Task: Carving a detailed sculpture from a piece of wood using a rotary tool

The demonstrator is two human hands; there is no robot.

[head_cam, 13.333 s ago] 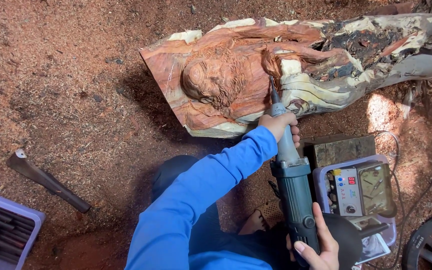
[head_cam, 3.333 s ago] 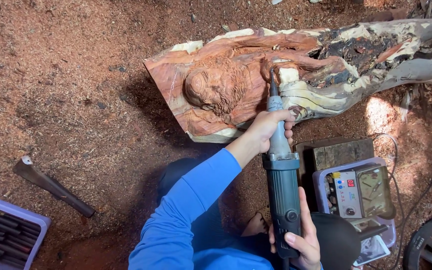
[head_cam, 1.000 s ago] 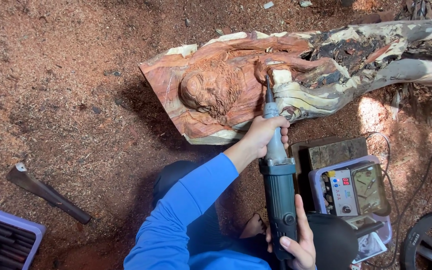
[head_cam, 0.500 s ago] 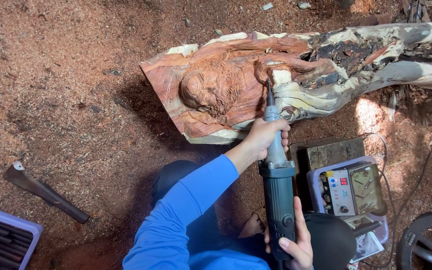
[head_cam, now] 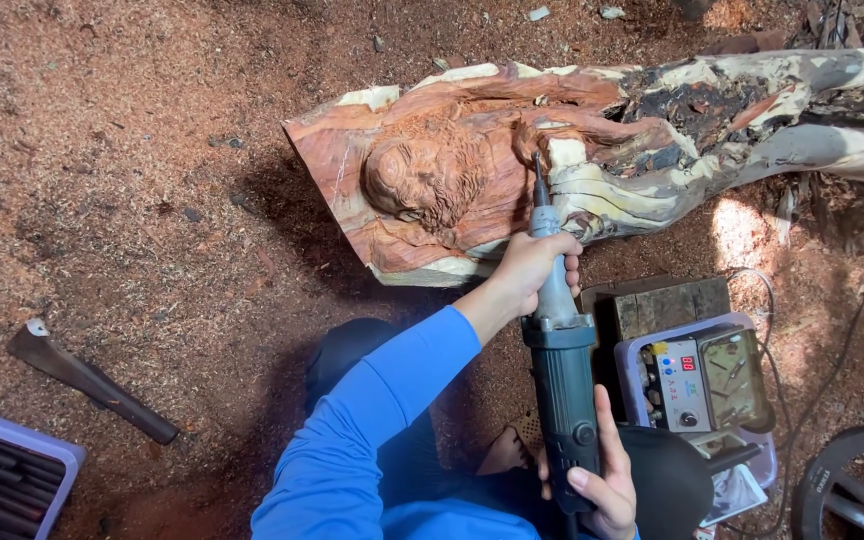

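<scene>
— While both hands clamp the die grinder (head_cam: 564, 375), which leads?

— Left hand (head_cam: 532, 270), fingers wrapped tight round the silver neck at frame centre; right hand (head_cam: 600, 478) closed on the green body's rear, bottom centre.

— And the tool's line?

— Its long axis runs nearly straight up the frame, the burr tip (head_cam: 537, 165) touching the carved log (head_cam: 472, 185) just right of the relief face (head_cam: 417, 180). That log lies across the upper half, directly beyond the left hand.

— Around them?

— Sawdust ground (head_cam: 132, 150), a grey control box (head_cam: 697, 375) lower right, a dark hand tool (head_cam: 87, 380) lower left.
</scene>
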